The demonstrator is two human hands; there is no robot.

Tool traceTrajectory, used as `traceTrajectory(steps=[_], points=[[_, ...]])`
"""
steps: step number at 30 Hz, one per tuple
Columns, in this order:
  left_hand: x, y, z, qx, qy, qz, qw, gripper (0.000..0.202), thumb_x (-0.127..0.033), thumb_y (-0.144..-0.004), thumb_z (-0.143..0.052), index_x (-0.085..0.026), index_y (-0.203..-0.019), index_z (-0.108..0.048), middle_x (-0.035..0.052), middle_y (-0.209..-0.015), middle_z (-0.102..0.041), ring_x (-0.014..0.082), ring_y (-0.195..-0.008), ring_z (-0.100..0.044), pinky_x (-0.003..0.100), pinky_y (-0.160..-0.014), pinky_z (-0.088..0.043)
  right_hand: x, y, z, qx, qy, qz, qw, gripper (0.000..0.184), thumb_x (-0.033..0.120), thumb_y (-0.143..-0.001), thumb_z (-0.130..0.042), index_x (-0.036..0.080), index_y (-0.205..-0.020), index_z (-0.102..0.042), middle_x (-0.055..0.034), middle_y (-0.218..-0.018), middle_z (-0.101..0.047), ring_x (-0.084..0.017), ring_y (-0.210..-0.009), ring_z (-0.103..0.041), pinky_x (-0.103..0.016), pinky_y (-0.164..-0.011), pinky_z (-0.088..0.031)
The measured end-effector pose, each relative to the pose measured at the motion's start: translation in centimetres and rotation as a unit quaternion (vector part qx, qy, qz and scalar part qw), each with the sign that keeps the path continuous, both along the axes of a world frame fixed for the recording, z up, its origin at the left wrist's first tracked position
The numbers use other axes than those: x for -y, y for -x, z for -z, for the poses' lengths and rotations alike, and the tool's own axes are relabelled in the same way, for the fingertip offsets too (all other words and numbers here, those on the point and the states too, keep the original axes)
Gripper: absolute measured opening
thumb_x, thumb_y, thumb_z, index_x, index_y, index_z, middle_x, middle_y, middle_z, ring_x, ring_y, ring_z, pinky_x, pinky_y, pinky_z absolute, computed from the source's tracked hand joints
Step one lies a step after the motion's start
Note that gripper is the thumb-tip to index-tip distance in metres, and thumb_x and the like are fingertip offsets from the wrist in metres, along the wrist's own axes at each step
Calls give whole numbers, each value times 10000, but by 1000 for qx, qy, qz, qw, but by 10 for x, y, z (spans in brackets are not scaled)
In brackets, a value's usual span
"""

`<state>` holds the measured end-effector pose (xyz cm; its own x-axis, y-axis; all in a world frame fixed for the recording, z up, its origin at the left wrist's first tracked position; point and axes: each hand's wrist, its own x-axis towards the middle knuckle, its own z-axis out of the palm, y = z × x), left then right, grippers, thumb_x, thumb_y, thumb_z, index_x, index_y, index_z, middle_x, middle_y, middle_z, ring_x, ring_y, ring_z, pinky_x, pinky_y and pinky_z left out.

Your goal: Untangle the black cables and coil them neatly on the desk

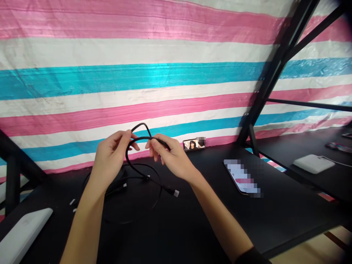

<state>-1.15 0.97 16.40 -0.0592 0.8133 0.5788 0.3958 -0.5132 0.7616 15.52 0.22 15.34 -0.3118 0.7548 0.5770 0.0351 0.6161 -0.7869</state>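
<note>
Both hands hold a black cable (136, 139) up above the black table. My left hand (114, 146) pinches it at the left, with thumb and fingers together. A short way to the right, my right hand (167, 152) grips the same cable between thumb and fingers. One loop arches above the hands, and another bends down between them toward the table. Under the hands lie more black cables (118, 190), partly hidden behind my left forearm. A cable plug with a pale metal end (176, 193) rests on the table below my right hand.
A phone showing a picture (194, 145) leans at the back against the striped sheet (165, 77). Another phone (239, 176) lies to the right. A white box-like object (26, 234) is at the front left. Black metal posts (271, 88) stand right, beside another table with a white device (313, 164).
</note>
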Motion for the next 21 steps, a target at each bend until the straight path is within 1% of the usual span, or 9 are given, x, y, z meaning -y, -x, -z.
traceTrajectory(steps=[3,6,8,12,14,16,18,20,21], points=[[-11,11,3,33,-2,-55,998,325,-478,-813,-515,-188,-761,-651,50,-865,-667,190,-819,-617,288,-691,-498,-10,-10,2,-62,91,-4,994,281,448,-900,-408,197,-868,-528,39,-620,-499,-56,-418,-473,-181,-354,-307],[-18,22,5,57,-8,-78,995,302,-474,-794,-546,-199,-740,-660,50,-916,-661,190,-845,-606,272,-656,-494,-20,-22,3,-151,129,46,979,293,503,-868,-442,213,-892,-480,58,-602,-472,-51,-384,-450,-173,-323,-288],[-19,27,4,73,-11,-82,994,284,-462,-788,-558,-204,-728,-660,43,-872,-661,183,-812,-603,259,-610,-486,-24,-29,2,-192,116,78,971,296,518,-853,-460,223,-883,-464,61,-627,-465,-40,-385,-431,-169,-329,-293],[-18,34,1,103,-25,-103,989,264,-446,-794,-555,-212,-721,-653,14,-826,-654,155,-747,-587,246,-555,-458,-26,-47,-5,-229,35,155,960,304,536,-829,-485,232,-841,-479,43,-722,-462,-32,-456,-464,-161,-367,-320],[-18,38,0,108,-25,-113,987,248,-426,-800,-550,-213,-717,-647,-5,-831,-650,139,-724,-574,243,-546,-447,-30,-62,-6,-257,5,207,944,296,533,-817,-504,238,-844,-498,36,-753,-463,-36,-503,-488,-159,-390,-337],[-19,44,0,112,-24,-124,986,235,-412,-804,-546,-220,-703,-636,-16,-830,-642,125,-685,-559,243,-513,-424,-36,-83,-6,-294,0,240,925,286,524,-804,-528,243,-853,-505,37,-748,-464,-41,-521,-490,-159,-413,-357],[-22,50,0,117,-18,-133,984,242,-418,-804,-543,-229,-674,-619,-19,-829,-632,105,-602,-527,248,-442,-366,-42,-105,-4,-331,18,240,913,280,508,-781,-567,242,-844,-506,48,-711,-459,-45,-503,-471,-164,-422,-368],[-24,54,2,111,-13,-131,985,261,-435,-802,-539,-233,-650,-605,-17,-806,-617,87,-523,-478,259,-393,-293,-45,-124,-2,-346,44,220,911,254,468,-764,-604,238,-818,-513,59,-669,-451,-45,-464,-428,-168,-408,-358],[-25,55,2,101,-12,-127,987,273,-441,-804,-534,-232,-640,-600,-14,-755,-601,83,-492,-452,264,-385,-267,-45,-131,-2,-349,50,212,912,236,448,-762,-613,238,-809,-517,63,-656,-447,-43,-446,-405,-170,-400,-349]])
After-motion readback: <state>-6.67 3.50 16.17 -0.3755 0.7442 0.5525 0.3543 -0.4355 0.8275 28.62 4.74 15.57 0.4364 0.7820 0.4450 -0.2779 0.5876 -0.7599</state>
